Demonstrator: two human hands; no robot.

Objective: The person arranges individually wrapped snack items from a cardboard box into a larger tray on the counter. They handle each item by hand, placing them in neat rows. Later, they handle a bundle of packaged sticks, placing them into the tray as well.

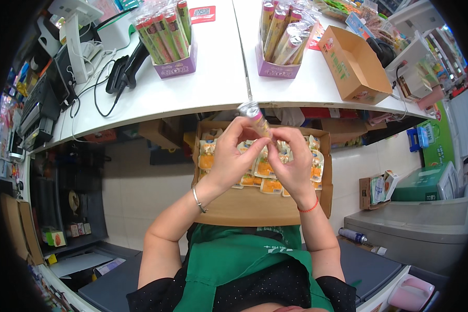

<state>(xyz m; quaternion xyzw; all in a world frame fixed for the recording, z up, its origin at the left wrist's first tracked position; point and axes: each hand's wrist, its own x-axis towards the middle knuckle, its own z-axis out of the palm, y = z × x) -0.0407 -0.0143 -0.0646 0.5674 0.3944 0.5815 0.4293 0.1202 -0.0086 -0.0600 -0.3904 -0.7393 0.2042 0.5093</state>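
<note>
Between the fingertips of my left hand [236,150] and my right hand [292,156] is a slim tube-shaped packet [260,124] with a silvery top and a pink band. Both hands grip it, in front of the counter's edge. Below them a shallow cardboard box [241,208] holds several orange-and-white pouches [271,185], partly covered by my hands. On the counter, a purple display box [279,71] holds similar yellow tubes [276,29] with pink bands. Another purple box [175,67] to its left holds green tubes [165,37] with red tops.
The white counter [218,85] has a seam down its middle. A handheld barcode scanner [130,68] with cables stands left; an open brown carton [353,66] is at right. Under the counter's right end are a green crate [425,183] and a spray can [353,235]. A pink mug [410,292] sits lower right.
</note>
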